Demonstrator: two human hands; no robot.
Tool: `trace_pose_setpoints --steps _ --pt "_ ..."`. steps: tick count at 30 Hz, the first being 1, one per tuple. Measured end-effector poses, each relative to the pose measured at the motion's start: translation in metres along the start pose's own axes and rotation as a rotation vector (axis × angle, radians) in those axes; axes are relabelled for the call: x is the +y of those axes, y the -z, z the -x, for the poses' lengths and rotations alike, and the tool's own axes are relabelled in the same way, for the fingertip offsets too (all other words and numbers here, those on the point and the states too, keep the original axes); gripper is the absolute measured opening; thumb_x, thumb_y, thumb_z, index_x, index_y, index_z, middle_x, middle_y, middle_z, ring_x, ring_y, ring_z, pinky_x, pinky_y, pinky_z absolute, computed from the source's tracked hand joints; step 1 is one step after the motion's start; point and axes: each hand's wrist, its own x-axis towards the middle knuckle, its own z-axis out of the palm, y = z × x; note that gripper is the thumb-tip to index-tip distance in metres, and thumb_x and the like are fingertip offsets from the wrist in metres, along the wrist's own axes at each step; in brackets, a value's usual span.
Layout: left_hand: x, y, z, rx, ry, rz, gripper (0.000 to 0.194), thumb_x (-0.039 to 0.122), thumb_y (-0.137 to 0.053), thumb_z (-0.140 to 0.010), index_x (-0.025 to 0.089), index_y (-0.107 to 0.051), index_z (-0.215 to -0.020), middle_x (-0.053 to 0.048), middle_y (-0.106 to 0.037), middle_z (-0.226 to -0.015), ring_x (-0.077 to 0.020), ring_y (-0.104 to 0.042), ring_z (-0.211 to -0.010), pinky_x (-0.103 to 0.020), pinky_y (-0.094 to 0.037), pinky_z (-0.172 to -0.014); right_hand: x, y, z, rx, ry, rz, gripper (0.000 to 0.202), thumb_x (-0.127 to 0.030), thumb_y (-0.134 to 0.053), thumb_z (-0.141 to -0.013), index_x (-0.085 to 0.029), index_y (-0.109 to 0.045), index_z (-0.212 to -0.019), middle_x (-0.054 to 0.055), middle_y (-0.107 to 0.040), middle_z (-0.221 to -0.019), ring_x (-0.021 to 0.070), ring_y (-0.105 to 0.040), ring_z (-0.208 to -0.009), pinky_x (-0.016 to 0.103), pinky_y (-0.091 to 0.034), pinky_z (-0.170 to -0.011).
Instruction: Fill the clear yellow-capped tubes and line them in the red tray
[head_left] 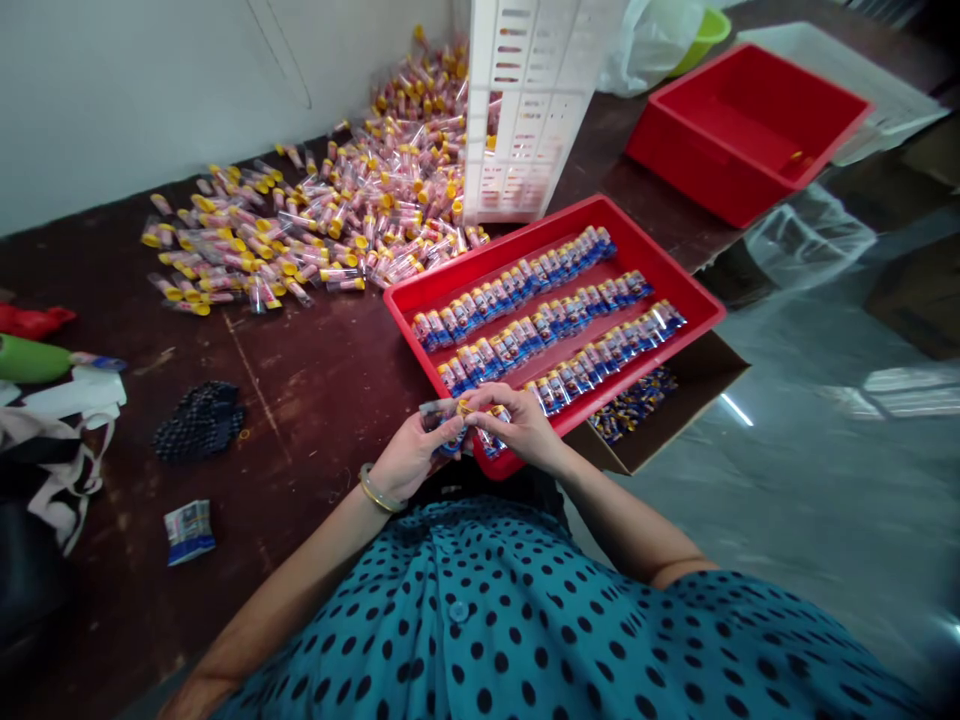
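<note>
Over the near left corner of a shallow red tray point(555, 420), my two hands meet. My left hand point(412, 452) is closed on a small yellow-capped tube point(463, 408) with clear wrap and blue print, partly hidden by the fingers. The thumb and fingers of my right hand point(525, 428) pinch the same tube near its yellow cap. Inside the tray, similar tubes with blue wrappers point(517, 345) lie side by side in three rows. The front row's left end is partly covered by my right hand.
A large heap of pink, yellow-capped tubes point(300, 235) spreads along the wall, beside an upright white crate point(517, 120). A cardboard box point(675, 410) of blue-wrapped pieces sits below the tray. Farther right stands a deep red bin point(697, 150). A dark cloth point(199, 420) and a printed packet point(190, 532) lie left.
</note>
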Motion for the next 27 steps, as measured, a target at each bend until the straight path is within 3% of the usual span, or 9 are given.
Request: trace_pose_setpoints --steps 6,9,12,14,16,19,21,23,27 --pt "0.001 -0.004 -0.005 0.044 0.018 -0.005 0.036 0.036 -0.082 -0.072 0.014 -0.071 -0.098 -0.004 -0.067 -0.082 -0.014 -0.06 -0.07 -0.023 -0.048 -0.058 -0.005 -0.003 0.001 0.005 -0.08 -0.165 0.013 -0.033 -0.071 -0.084 -0.021 -0.069 -0.09 0.004 -0.072 -0.101 0.0203 -0.066 -0.1 0.036 -0.046 -0.097" --pt "0.002 -0.006 -0.007 0.11 0.042 0.009 0.037 0.041 -0.079 -0.074 0.015 -0.07 -0.098 -0.004 -0.067 -0.08 -0.0139 -0.059 -0.067 -0.024 -0.049 -0.058 0.002 0.012 -0.011 0.099 -0.119 -0.356 0.025 -0.037 -0.069 -0.086 -0.024 -0.062 -0.106 0.002 -0.067 -0.103 0.0173 -0.066 -0.095 0.031 -0.051 -0.089" --pt "0.003 -0.004 -0.009 0.155 0.072 0.035 0.038 0.042 -0.077 -0.076 0.016 -0.069 -0.103 -0.003 -0.066 -0.077 -0.0133 -0.058 -0.066 -0.024 -0.048 -0.059 0.024 0.069 -0.043 0.303 -0.094 -0.333 0.042 -0.043 -0.059 -0.089 -0.028 -0.049 -0.127 0.001 -0.064 -0.1 0.0149 -0.066 -0.085 0.029 -0.053 -0.081" --pt "0.004 0.0 -0.009 0.179 0.069 0.046 0.039 0.041 -0.077 -0.075 0.016 -0.068 -0.103 -0.001 -0.063 -0.071 -0.014 -0.057 -0.064 -0.024 -0.045 -0.055 0.039 0.124 -0.07 0.429 -0.123 -0.062 0.047 -0.042 -0.049 -0.093 -0.024 -0.043 -0.135 0.002 -0.064 -0.095 0.0149 -0.065 -0.08 0.028 -0.053 -0.074" --pt "0.003 0.006 -0.009 0.2 0.059 0.05 0.042 0.041 -0.079 -0.073 0.017 -0.068 -0.106 0.0 -0.061 -0.069 -0.0147 -0.056 -0.062 -0.024 -0.044 -0.052 0.051 0.174 -0.093 0.531 -0.237 0.402 0.044 -0.035 -0.044 -0.094 -0.018 -0.044 -0.135 0.005 -0.066 -0.094 0.0162 -0.064 -0.084 0.029 -0.052 -0.078" --pt "0.002 0.018 -0.006 0.216 0.052 0.057 0.044 0.04 -0.08 -0.071 0.018 -0.068 -0.107 0.0 -0.063 -0.07 -0.0155 -0.057 -0.063 -0.025 -0.044 -0.052 0.067 0.216 -0.11 0.526 -0.312 0.618 0.037 -0.023 -0.057 -0.086 -0.013 -0.057 -0.121 0.008 -0.068 -0.091 0.0204 -0.064 -0.085 0.034 -0.051 -0.082" --pt "0.001 0.027 -0.002 0.23 0.056 0.063 0.039 0.039 -0.08 -0.071 0.017 -0.07 -0.101 0.0 -0.063 -0.07 -0.0156 -0.058 -0.064 -0.025 -0.045 -0.052 0.073 0.219 -0.114 0.457 -0.322 0.666 0.034 -0.017 -0.065 -0.079 -0.012 -0.063 -0.112 0.009 -0.069 -0.086 0.0216 -0.065 -0.081 0.034 -0.05 -0.081" --pt "0.0 0.035 0.002 0.26 0.058 0.078 0.033 0.039 -0.081 -0.07 0.016 -0.071 -0.093 -0.001 -0.063 -0.07 -0.0156 -0.059 -0.065 -0.025 -0.045 -0.053 0.073 0.208 -0.119 0.396 -0.308 0.722 0.033 -0.015 -0.067 -0.077 -0.01 -0.065 -0.11 0.012 -0.071 -0.09 0.0232 -0.066 -0.084 0.036 -0.05 -0.084" --pt "0.0 0.051 0.008 0.283 0.063 0.127 0.037 0.034 -0.083 -0.067 0.018 -0.071 -0.098 -0.005 -0.07 -0.084 -0.019 -0.066 -0.077 -0.028 -0.053 -0.063 0.059 0.159 -0.16 0.289 -0.185 0.797 0.031 -0.021 -0.054 -0.09 -0.011 -0.062 -0.118 0.016 -0.068 -0.113 0.0241 -0.063 -0.101 0.038 -0.046 -0.094"
